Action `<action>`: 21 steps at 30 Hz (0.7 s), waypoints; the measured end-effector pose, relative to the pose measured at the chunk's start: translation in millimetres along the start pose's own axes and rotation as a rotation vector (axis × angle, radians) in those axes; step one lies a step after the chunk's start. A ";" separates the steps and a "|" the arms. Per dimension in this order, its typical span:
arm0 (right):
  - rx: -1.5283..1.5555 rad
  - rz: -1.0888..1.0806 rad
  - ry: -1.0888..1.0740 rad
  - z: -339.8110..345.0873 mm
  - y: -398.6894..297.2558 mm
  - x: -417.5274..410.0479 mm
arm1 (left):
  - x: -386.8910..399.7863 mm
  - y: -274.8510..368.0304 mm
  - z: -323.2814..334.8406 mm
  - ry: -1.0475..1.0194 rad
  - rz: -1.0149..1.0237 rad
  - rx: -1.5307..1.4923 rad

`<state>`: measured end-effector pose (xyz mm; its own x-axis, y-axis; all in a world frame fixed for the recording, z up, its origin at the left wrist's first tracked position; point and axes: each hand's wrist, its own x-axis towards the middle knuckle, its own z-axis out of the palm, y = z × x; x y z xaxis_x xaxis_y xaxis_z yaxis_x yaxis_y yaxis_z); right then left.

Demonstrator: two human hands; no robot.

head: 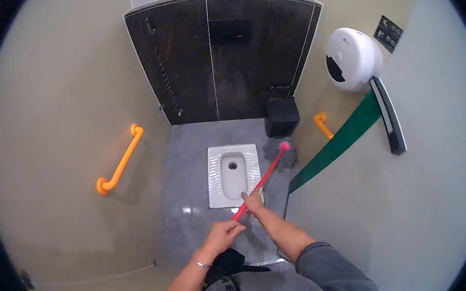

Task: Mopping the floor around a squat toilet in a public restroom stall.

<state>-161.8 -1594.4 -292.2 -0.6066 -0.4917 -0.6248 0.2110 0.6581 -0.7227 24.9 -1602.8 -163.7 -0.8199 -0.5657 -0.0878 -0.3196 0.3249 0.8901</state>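
Both hands grip the red handle of a mop (269,172). At its top end is my left hand (223,234), closed around the shaft. Farther down, my right hand (252,202) holds the shaft above the near right corner of a white squat toilet (213,172). From there the handle slants away to a pink socket and a dark grey mop head (271,149). The mop head lies on the grey tiled floor (186,166), right of the toilet and just in front of a black waste bin (281,118).
Orange grab bars are fixed to the left wall (123,159) and right wall (323,126). A white toilet-paper dispenser (352,58) hangs at upper right. The grey door panel (334,211) with a black-and-silver handle (389,116) stands close on my right. Dark tiles (182,59) cover the back wall.
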 end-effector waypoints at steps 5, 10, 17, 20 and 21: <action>0.141 0.045 -0.163 43.7 -30.2 -0.5 | 6.6 84.8 -96.5 -0.057 -0.287 0.000; 0.593 0.047 -0.196 37.7 -94.7 -15.9 | 39.6 104.4 -107.2 0.023 -0.114 0.154; 0.668 0.037 -0.366 -11.5 -147.9 58.0 | 141.8 117.7 -84.0 0.039 -0.050 0.226; 0.731 0.045 -0.245 -27.0 -184.0 97.2 | 194.5 123.1 -79.7 0.044 -0.140 0.064; 0.809 0.132 -0.183 -27.7 -187.1 124.3 | 210.2 122.3 -77.4 0.035 -0.168 -0.024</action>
<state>-297.9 -1762.9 -226.4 -0.4193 -0.5696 -0.7069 0.7983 0.1394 -0.5859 -149.8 -1740.6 -38.7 -0.7387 -0.6367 -0.2211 -0.4387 0.2053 0.8749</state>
